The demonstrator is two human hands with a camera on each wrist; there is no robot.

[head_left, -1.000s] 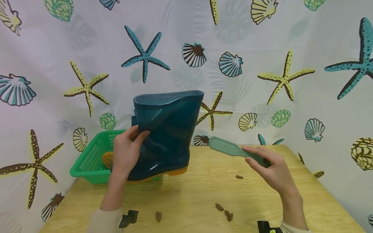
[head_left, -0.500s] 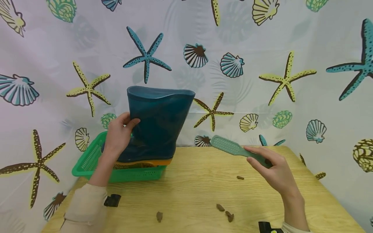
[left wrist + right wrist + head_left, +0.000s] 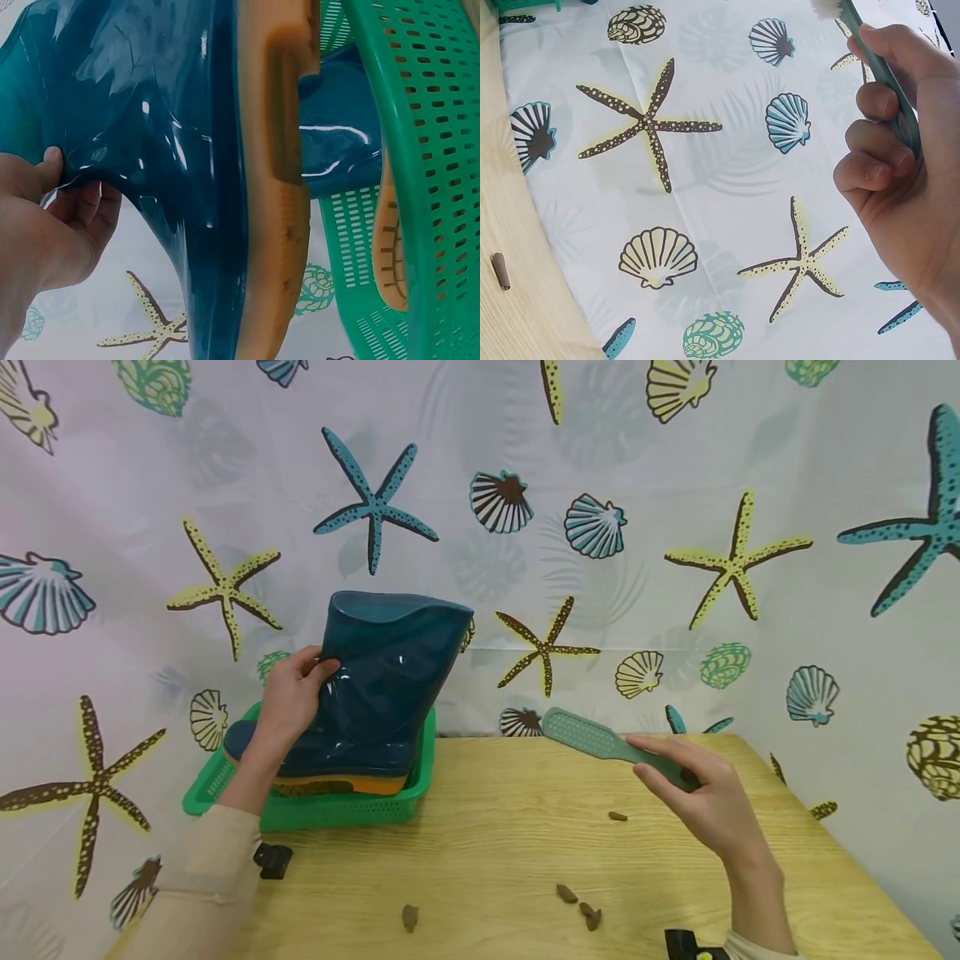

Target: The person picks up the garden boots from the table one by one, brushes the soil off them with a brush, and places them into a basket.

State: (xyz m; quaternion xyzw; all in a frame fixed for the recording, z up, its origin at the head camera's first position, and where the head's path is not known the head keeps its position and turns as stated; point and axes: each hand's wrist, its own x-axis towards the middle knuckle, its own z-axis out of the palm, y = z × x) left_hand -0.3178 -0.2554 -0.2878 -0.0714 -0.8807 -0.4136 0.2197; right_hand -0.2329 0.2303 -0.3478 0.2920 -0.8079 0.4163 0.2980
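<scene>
My left hand (image 3: 288,693) pinches the shaft of a dark blue rubber boot (image 3: 375,685) with an orange sole. The boot is upright but leaning, its sole over the green plastic basket (image 3: 337,814); whether it touches anything below is unclear. In the left wrist view a second blue boot (image 3: 341,142) lies inside the basket, partly hidden by the first. At the right, my right hand (image 3: 712,793) grips the handle of a pale green scrub brush (image 3: 585,735), held above the table. White bristles (image 3: 827,9) show in the right wrist view.
Several brown clumps lie on the wooden table (image 3: 487,835), one clump (image 3: 409,917) near the front and another clump (image 3: 618,816) farther back. A white curtain (image 3: 450,443) with starfish and shells stands behind and at both sides.
My left hand has carried the boot left and lowered it from in front of the basket to over it, tilting its shaft. My right hand and the brush have barely moved.
</scene>
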